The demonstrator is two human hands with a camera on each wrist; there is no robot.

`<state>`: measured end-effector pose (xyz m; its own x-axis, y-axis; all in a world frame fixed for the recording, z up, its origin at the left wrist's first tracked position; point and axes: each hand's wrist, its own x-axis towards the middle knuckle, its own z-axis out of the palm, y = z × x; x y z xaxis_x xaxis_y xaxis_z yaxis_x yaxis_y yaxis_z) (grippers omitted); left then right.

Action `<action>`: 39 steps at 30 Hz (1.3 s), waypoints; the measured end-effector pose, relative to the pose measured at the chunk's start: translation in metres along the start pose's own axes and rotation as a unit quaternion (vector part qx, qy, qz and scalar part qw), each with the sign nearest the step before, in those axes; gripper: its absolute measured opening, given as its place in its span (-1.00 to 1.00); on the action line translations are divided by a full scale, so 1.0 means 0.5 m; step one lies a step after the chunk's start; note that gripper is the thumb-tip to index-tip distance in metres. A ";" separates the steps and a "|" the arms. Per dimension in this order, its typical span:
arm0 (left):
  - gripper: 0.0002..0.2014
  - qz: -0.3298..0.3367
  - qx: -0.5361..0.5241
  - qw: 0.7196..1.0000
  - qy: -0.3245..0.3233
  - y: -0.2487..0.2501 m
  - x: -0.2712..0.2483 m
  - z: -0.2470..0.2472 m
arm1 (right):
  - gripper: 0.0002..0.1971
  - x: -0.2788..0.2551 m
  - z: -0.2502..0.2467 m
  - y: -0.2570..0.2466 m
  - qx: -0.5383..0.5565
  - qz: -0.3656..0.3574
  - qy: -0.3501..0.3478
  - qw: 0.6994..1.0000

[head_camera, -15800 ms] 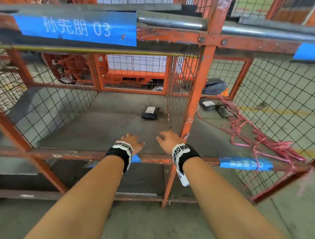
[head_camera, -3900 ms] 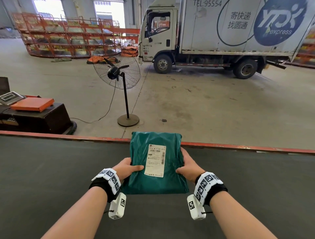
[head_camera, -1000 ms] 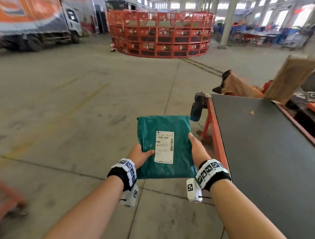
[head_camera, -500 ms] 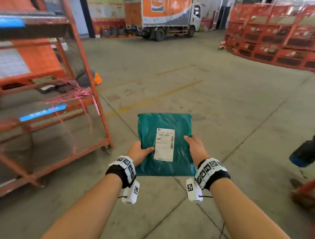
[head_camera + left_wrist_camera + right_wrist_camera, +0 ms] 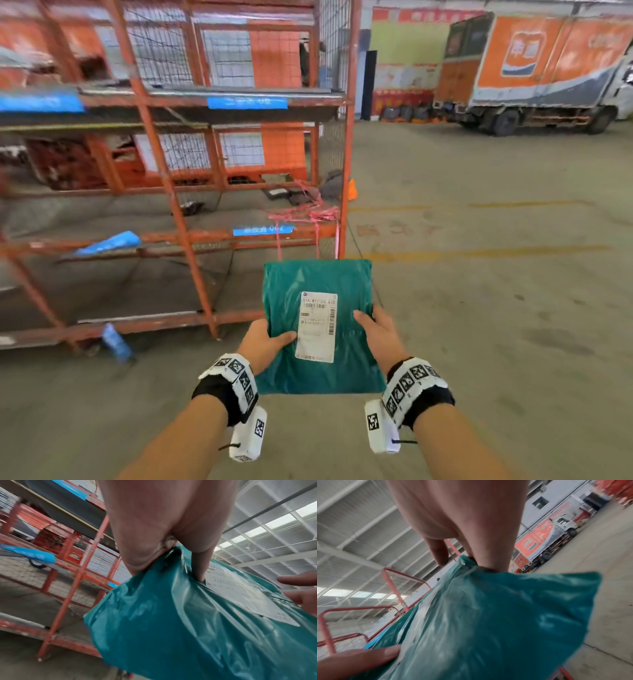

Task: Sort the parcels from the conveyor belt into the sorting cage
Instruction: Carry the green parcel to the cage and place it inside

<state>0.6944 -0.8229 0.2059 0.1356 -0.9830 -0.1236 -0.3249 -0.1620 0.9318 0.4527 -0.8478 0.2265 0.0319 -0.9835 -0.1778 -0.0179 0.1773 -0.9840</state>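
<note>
A teal plastic parcel (image 5: 349, 284) with a white shipping label (image 5: 317, 325) is held flat in front of me by both hands. My left hand (image 5: 265, 342) grips its left edge, thumb on top. My right hand (image 5: 376, 330) grips the right edge, thumb on top. The parcel (image 5: 188, 622) fills the left wrist view under the left hand (image 5: 163, 534). In the right wrist view the right hand (image 5: 462, 527) pinches the parcel (image 5: 488, 622). The orange sorting cage (image 5: 171, 192) stands ahead to the left, its mesh shelves facing me.
Dark parcels (image 5: 281, 193) lie at the back of the cage's middle shelf, with pink straps (image 5: 308, 216) hanging over its front rail. Blue labels (image 5: 246, 102) mark the shelves. An orange truck (image 5: 534, 68) is parked far right. Bare concrete floor (image 5: 479, 308) lies to the right.
My view has swung left, so the cage now stands closer and fills the left half. The parcel stays in both hands, held the same way.
</note>
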 end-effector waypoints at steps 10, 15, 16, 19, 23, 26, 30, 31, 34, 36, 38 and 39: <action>-0.58 0.023 0.025 0.993 0.115 -0.041 0.025 -0.331 | -0.73 0.092 0.342 -0.101 -0.006 -0.044 -0.105 0.993; -0.56 0.047 0.035 0.986 0.154 -0.028 0.067 -0.476 | -0.70 0.124 0.477 -0.185 -0.036 -0.069 -0.135 0.988; -0.57 0.047 0.029 0.985 0.164 -0.026 0.075 -0.500 | -0.59 0.128 0.498 -0.192 -0.050 -0.078 -0.155 0.984; -0.66 0.062 0.005 0.975 0.215 -0.022 0.104 -0.553 | -0.18 0.144 0.538 -0.204 -0.155 -0.111 -0.254 0.948; -0.70 0.086 -0.026 0.969 0.230 -0.009 0.158 -0.583 | 0.20 0.200 0.565 -0.212 -0.212 -0.111 -0.262 0.935; -0.65 0.086 -0.035 0.971 0.220 0.000 0.218 -0.594 | 0.24 0.250 0.574 -0.215 -0.209 -0.122 -0.235 0.941; -0.61 0.090 0.000 0.968 0.235 -0.001 0.327 -0.588 | 0.18 0.324 0.582 -0.213 -0.207 -0.179 -0.188 0.943; -0.63 0.094 0.008 0.969 0.229 0.001 0.358 -0.582 | 0.19 0.346 0.583 -0.211 -0.193 -0.193 -0.169 0.947; -0.70 0.131 0.061 0.968 0.207 0.036 0.447 -0.572 | 0.21 0.439 0.581 -0.223 -0.179 -0.232 -0.111 0.950; -0.66 0.149 0.078 0.967 0.193 0.064 0.509 -0.579 | 0.23 0.514 0.582 -0.251 -0.179 -0.255 -0.122 0.942; -0.56 0.157 0.084 0.965 0.190 0.091 0.571 -0.598 | 0.23 0.586 0.596 -0.291 -0.180 -0.274 -0.139 0.934; -0.49 0.155 0.082 0.966 0.190 0.104 0.599 -0.608 | 0.23 0.617 0.605 -0.312 -0.184 -0.283 -0.141 0.931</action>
<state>1.0026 -1.0997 0.3211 0.3316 -0.8890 0.3157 -0.5441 0.0932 0.8338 0.7674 -1.1685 0.3215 0.4001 -0.8584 0.3212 -0.2586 -0.4420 -0.8590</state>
